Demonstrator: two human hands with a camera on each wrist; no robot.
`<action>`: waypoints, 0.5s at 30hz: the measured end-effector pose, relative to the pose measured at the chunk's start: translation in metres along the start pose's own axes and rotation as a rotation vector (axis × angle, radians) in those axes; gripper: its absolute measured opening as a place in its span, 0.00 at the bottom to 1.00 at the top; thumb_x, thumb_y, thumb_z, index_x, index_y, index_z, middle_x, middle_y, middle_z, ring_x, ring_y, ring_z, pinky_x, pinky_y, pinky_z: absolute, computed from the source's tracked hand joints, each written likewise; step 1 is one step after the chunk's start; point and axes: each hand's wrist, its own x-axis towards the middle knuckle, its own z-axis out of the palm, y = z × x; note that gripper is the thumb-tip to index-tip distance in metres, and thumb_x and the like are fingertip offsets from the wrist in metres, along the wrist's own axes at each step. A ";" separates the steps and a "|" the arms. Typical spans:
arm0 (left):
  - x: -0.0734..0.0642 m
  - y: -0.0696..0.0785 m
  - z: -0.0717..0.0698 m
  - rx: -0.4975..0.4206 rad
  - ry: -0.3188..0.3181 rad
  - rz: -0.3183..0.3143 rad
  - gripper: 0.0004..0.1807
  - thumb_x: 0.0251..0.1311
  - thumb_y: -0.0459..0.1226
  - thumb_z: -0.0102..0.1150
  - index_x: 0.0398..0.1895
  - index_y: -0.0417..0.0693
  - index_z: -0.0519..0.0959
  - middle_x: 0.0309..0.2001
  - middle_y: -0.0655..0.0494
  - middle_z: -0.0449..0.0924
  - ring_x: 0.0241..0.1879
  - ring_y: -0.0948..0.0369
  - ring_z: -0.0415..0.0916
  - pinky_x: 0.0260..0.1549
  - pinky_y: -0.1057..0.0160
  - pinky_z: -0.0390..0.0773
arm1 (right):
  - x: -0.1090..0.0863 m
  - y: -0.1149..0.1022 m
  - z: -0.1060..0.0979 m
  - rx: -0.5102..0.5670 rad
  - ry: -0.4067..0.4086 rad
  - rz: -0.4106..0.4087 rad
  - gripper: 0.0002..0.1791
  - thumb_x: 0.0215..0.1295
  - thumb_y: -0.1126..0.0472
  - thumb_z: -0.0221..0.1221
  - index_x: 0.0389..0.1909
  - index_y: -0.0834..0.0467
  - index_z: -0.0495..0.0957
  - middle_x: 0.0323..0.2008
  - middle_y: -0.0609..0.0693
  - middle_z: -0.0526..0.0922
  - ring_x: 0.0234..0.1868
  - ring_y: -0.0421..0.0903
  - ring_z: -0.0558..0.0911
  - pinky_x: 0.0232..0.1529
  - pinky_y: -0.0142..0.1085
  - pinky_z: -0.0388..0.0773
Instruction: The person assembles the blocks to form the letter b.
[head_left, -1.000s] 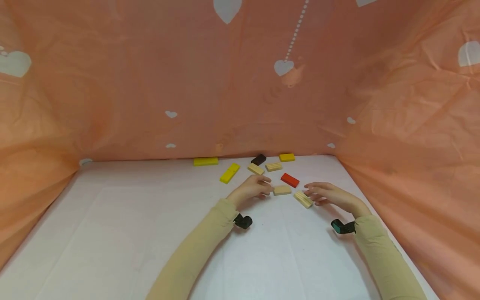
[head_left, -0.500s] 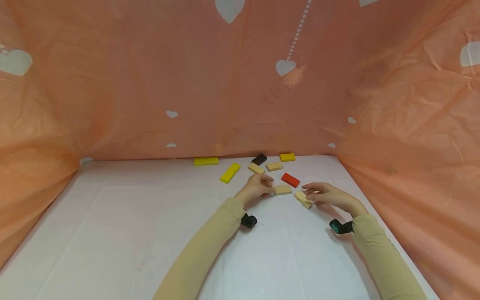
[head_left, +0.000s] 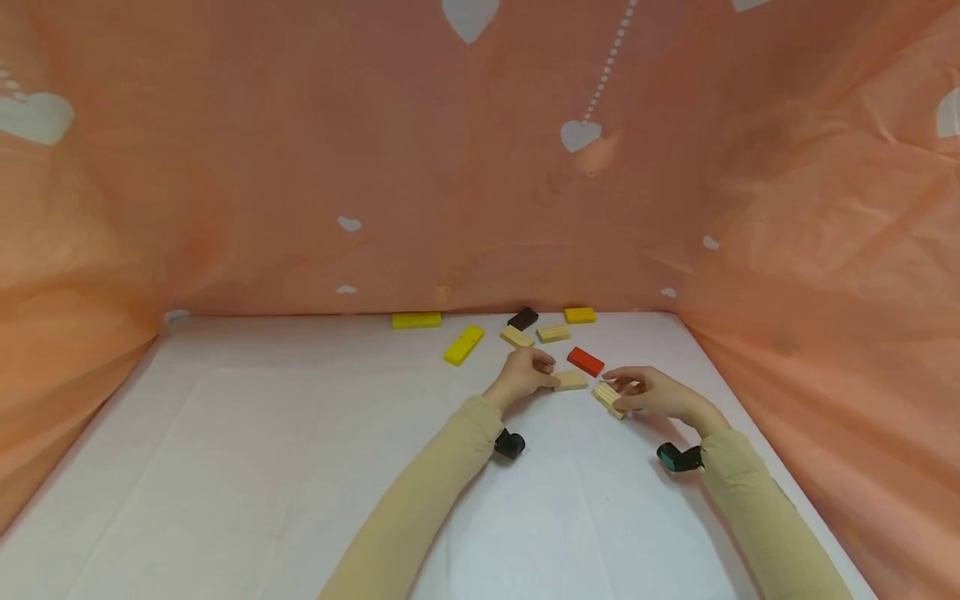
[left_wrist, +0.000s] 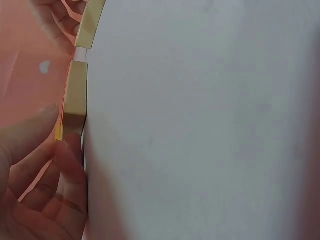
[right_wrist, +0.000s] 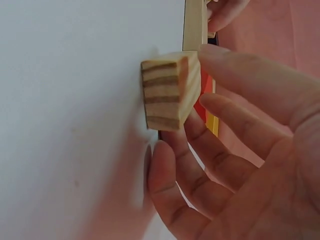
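In the head view my left hand is at the left end of a plain wooden block lying flat on the white surface. The left wrist view shows its fingers spread around that block's near end; whether they touch is hard to tell. My right hand reaches over a striped wooden block just to the right. In the right wrist view one fingertip lies close to the far end of this block, and the other fingers are bent loosely beside it without a clear grip. A red block lies behind the two wooden ones.
Further back lie two more wooden blocks, a dark brown block and an orange-yellow block. Yellow blocks lie to the left. A peach cloth with white hearts encloses the back and sides.
My left hand has moved right, up to the plain block's end. The right hand has come slightly left, its thumb now at the striped block. The blocks stay put; the head view shifts slightly.
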 end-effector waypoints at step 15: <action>-0.003 -0.004 0.006 0.069 0.023 0.018 0.17 0.50 0.33 0.72 0.45 0.41 0.83 0.37 0.56 0.81 0.37 0.63 0.74 0.41 0.69 0.77 | 0.000 0.002 0.008 -0.051 0.038 -0.044 0.26 0.61 0.63 0.64 0.60 0.65 0.71 0.45 0.56 0.76 0.44 0.52 0.72 0.42 0.37 0.75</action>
